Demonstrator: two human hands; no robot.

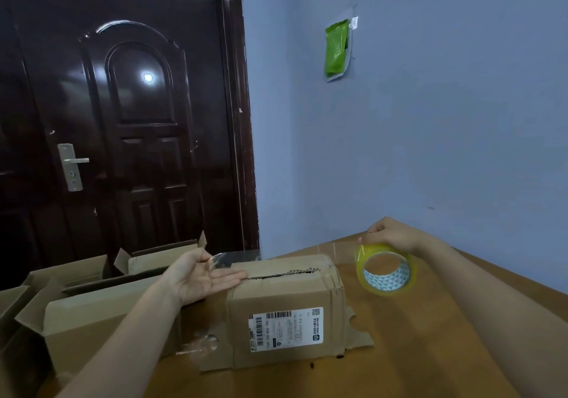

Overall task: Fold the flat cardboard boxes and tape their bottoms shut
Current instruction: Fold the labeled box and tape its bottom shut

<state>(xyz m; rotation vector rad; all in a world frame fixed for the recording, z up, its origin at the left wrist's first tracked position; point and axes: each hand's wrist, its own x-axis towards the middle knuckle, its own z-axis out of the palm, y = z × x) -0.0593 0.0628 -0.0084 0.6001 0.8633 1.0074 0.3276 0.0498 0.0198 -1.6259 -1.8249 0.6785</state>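
A cardboard box [285,314] stands on the wooden table [430,351] with its flaps folded shut on top. A dark seam runs between the flaps and a white shipping label is on its front. My left hand [203,277] lies palm up with straight fingers against the box's top left edge. A strip of clear tape [227,259] sticks to its thumb tip and reaches over the box's back edge. To the right of the box, my right hand [390,233] grips a roll of yellowish clear tape [385,271] from above, held just over the table.
Several opened cardboard boxes [92,314] crowd the left side, some beyond the table edge. A dark door [123,121] is behind them and a blue wall with a green packet [336,48] taped to it is to the right. Loose box flaps lie flat around the box's base.
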